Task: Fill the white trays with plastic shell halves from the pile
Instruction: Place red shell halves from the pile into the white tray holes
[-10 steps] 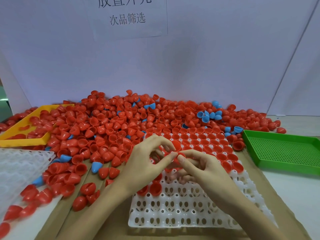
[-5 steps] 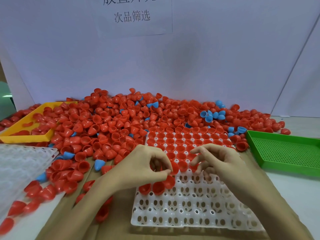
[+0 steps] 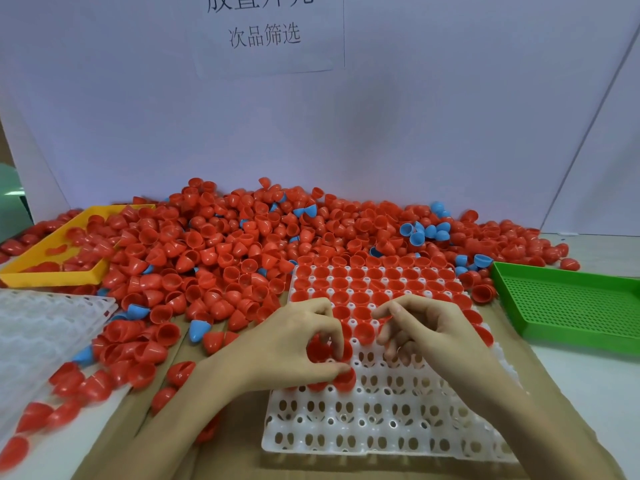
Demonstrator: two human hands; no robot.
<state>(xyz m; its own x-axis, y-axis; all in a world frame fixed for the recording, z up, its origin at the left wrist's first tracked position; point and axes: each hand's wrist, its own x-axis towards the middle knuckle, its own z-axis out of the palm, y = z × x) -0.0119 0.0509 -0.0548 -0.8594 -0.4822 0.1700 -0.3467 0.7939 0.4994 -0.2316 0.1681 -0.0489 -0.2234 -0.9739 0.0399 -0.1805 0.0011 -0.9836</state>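
Two hands are working over the white tray (image 3: pixel 381 431), both at the boundary between filled and empty cells. Left hand (image 3: pixel 294 351) fingers (image 3: pixel 341 367) are curling round red shell halves (image 3: pixel 320 349), thumb and forefinger pinching one at the tray's left side, another red half (image 3: pixel 346 379) sitting just below the thumb tip. Right hand (image 3: pixel 433 337) fingers (image 3: pixel 388 310) are loosely bent and spread, holding nothing that can be made out, tips hovering over the middle row; whether they are touching a shell cannot be told.

Key relation: the empty cells are lying just near of and to the right of the left hand's pinch, so the held half is looking ready to go straight down and slightly right. Left hand is nearer the next open cell on the left edge; right hand is nearer the open cells mid-row. Open mouths of seated halves are facing up, so the held one probably needs its rim up too; its current tilt cannot be told.

Outward: far rows of the tray are filled red, near rows are showing bare white holes, roughly half done by my judgement. Pile (image 3: pixel 242 254) is lying far and left of the tray, mostly red with a few blue halves (image 3: pixel 424 232). Second white tray (image 3: pixel 41 327) is sitting at the left, yellow tray (image 3: pixel 52 277) far left, green tray (image 3: pixel 571 306) right, all on the worktop (image 3: pixel 588 382).
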